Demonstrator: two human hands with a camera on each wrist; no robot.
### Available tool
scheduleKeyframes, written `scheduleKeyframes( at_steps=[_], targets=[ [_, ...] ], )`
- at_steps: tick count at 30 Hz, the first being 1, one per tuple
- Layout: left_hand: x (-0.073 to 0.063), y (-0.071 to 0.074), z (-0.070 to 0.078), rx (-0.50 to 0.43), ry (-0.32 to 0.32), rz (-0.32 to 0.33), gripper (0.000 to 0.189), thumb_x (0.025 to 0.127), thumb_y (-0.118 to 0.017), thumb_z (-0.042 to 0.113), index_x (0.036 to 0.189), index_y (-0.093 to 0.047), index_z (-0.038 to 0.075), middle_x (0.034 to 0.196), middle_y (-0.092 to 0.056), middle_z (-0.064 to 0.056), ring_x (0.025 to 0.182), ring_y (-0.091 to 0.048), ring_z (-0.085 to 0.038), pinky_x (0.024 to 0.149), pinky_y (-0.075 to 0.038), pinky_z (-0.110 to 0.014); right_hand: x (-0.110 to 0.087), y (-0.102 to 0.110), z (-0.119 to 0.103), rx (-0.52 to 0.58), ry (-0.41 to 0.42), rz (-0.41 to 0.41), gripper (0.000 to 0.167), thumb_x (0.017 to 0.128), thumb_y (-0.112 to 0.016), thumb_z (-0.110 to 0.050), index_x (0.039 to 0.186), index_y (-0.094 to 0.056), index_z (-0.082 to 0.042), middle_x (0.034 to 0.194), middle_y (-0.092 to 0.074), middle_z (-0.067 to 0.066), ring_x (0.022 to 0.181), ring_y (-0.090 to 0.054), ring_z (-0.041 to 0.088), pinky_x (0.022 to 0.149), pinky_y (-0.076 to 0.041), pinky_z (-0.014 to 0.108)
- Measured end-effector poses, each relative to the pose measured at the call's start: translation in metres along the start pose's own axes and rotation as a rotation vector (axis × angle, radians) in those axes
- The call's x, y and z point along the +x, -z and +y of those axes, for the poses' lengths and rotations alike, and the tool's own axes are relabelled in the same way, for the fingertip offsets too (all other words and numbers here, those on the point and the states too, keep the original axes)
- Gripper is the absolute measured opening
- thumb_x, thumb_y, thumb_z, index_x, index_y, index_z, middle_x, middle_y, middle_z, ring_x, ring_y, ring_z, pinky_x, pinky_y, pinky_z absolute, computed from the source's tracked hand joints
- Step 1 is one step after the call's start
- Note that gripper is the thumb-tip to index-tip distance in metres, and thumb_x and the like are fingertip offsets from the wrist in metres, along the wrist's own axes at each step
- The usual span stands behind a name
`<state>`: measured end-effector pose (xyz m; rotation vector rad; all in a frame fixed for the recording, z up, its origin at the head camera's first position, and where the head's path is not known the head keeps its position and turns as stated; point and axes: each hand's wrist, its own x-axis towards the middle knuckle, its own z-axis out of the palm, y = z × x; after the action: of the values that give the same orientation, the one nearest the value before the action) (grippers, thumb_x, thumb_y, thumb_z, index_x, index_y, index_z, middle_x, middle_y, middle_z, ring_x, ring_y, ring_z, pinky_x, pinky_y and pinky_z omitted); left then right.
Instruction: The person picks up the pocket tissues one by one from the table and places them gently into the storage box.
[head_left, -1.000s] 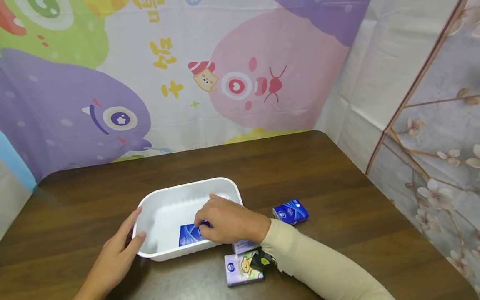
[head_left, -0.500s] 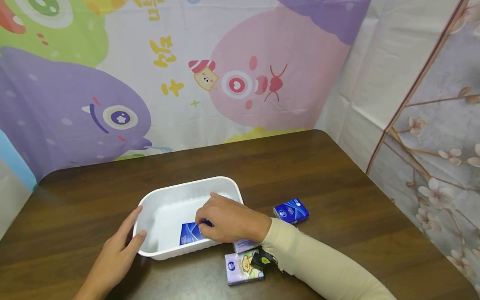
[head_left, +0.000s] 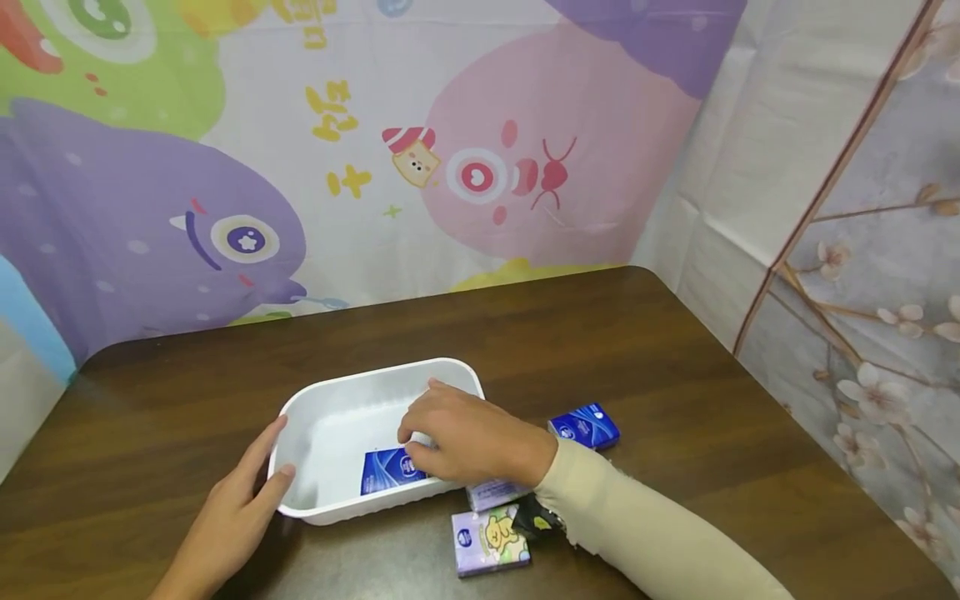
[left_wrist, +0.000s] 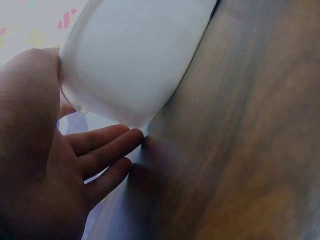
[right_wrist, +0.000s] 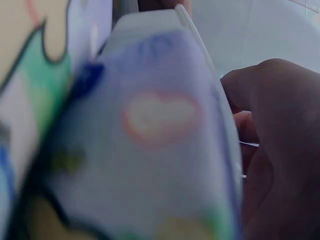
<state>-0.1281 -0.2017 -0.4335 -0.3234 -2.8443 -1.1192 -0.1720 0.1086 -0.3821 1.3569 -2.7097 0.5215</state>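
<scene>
A white plastic tray stands on the table in the head view. My left hand rests thumb and forefinger on its left rim; in the left wrist view the other fingers lie fairly straight by the tray's outer wall. One blue tissue pack lies flat inside the tray, near its front wall. My right hand reaches over the right side, fingers bent down beside that pack's right end. Its fingertips are partly hidden, and no thing shows in its grasp.
Right of the tray lies another blue tissue pack, partly behind the right wrist. A purple tissue pack sits at the tray's front right. In front of it is a purple cartoon tissue pack, next to the dark wrist camera.
My right hand has shifted slightly right, and more of the blue tissue pack in the tray shows. The left hand keeps its place on the rim.
</scene>
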Motion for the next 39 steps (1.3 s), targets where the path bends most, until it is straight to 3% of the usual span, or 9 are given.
scheduleKeyframes(
  at_steps=[5, 10, 16, 22, 27, 39],
  targets=[
    [-0.003, 0.001, -0.002, -0.008, -0.017, 0.025, 0.062, 0.105, -0.053, 0.032, 0.16, -0.027, 0.027, 0.153, -0.04, -0.023, 0.134, -0.042, -0.048, 0.097, -0.037, -0.068, -0.008, 0.008, 0.005, 0.008, -0.012, 0.111, 0.02, 0.097, -0.058, -0.018, 0.104, -0.076, -0.012, 0.102, -0.07, -0.007, 0.107, -0.061, 0.009, 0.116, -0.03, 0.042],
    [0.001, 0.002, -0.004, -0.01, -0.041, 0.035, 0.061, 0.105, -0.054, 0.032, 0.16, -0.028, 0.028, 0.152, -0.042, -0.022, 0.134, -0.043, -0.046, 0.098, -0.037, -0.067, -0.02, 0.015, 0.008, -0.024, -0.106, 0.255, 0.017, 0.095, -0.061, -0.018, 0.103, -0.076, -0.014, 0.103, -0.072, -0.006, 0.106, -0.063, 0.013, 0.1, -0.046, 0.037],
    [0.003, 0.004, -0.003, -0.024, -0.041, 0.024, 0.061, 0.105, -0.054, 0.031, 0.16, -0.028, 0.025, 0.153, -0.041, -0.023, 0.135, -0.042, -0.047, 0.099, -0.035, -0.069, -0.033, 0.016, 0.013, -0.031, -0.213, 0.38, 0.017, 0.091, -0.063, -0.016, 0.101, -0.076, -0.013, 0.102, -0.073, -0.005, 0.104, -0.064, 0.014, 0.095, -0.048, 0.04],
    [0.001, 0.003, -0.004, -0.031, -0.047, 0.033, 0.061, 0.105, -0.054, 0.029, 0.16, -0.029, 0.024, 0.152, -0.041, -0.023, 0.135, -0.043, -0.046, 0.099, -0.037, -0.067, -0.045, 0.015, 0.025, -0.108, -0.236, 0.488, 0.014, 0.091, -0.064, -0.015, 0.099, -0.075, -0.013, 0.097, -0.073, -0.005, 0.093, -0.066, 0.013, 0.084, -0.052, 0.037],
    [0.001, 0.002, -0.004, -0.029, -0.063, 0.044, 0.061, 0.104, -0.054, 0.029, 0.16, -0.03, 0.024, 0.152, -0.043, -0.023, 0.134, -0.044, -0.047, 0.099, -0.037, -0.067, -0.056, 0.013, 0.034, -0.134, -0.3, 0.494, 0.012, 0.09, -0.065, -0.015, 0.097, -0.074, -0.014, 0.093, -0.073, -0.006, 0.089, -0.066, 0.013, 0.08, -0.052, 0.038],
    [0.001, 0.002, -0.004, -0.027, -0.058, 0.048, 0.06, 0.104, -0.054, 0.029, 0.16, -0.03, 0.025, 0.151, -0.043, -0.022, 0.133, -0.045, -0.044, 0.097, -0.038, -0.064, -0.064, 0.013, 0.048, -0.237, -0.421, 0.418, 0.011, 0.088, -0.067, -0.017, 0.095, -0.075, -0.013, 0.094, -0.073, -0.001, 0.084, -0.067, 0.018, 0.076, -0.053, 0.042]
  ],
)
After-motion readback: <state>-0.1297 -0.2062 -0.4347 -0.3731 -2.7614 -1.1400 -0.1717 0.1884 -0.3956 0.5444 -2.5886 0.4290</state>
